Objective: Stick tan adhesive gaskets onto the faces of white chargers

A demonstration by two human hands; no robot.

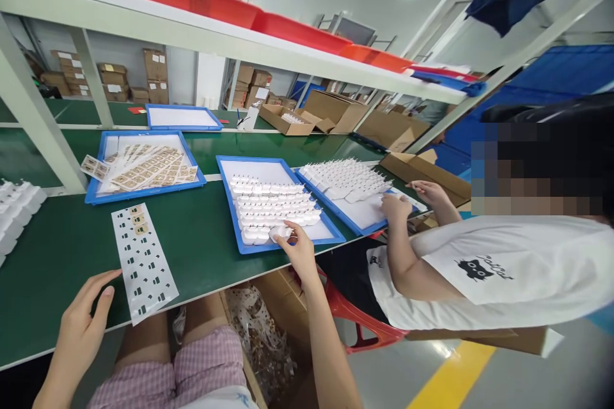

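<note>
My left hand (85,316) is at the table's front edge, fingers stretched out and thumb apart, with a fingertip at the left edge of a sticker sheet (146,268). The sheet is whitish with rows of dark marks, and a few tan stickers sit near its top. My right hand (301,252) is closed on a small white plastic part (279,232) at the near side of a blue-rimmed tray (237,204). Rows of similar white parts (275,204) with thin dark tips stand in that tray. Fingers partly cover the held part.
A blue-rimmed tray (93,188) of tan sticker sheets (148,166) lies at the back left. More white parts (19,211) stand at far left. On the right, a co-worker (441,268) handles something beside another tray (362,227). An open carton (283,332) is below the edge.
</note>
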